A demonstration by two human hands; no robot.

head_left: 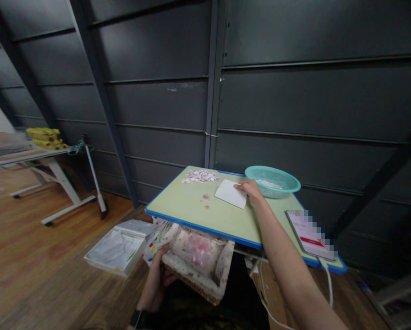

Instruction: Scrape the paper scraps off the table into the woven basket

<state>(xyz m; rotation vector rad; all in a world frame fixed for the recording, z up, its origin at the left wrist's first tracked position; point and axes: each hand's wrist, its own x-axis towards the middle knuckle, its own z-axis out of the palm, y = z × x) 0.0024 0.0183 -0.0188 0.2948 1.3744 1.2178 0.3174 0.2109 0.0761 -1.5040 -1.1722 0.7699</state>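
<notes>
My left hand grips the left side of a lined basket, tilted over my lap just under the table's front edge. Pink stains mark its pale lining. On the pale green table, my right hand is closed on the right edge of a white card, which lies at a slant over the tabletop. Small pinkish-white pieces form a pile at the table's back left. Two pink smudges show on the surface left of the card. Behind my right hand stands a teal plastic basket with white pieces inside.
A tablet with a white cable lies at the table's right end. On the floor at left sits an open white box. Farther left, another table bears a yellow bundle. A dark panelled wall rises behind.
</notes>
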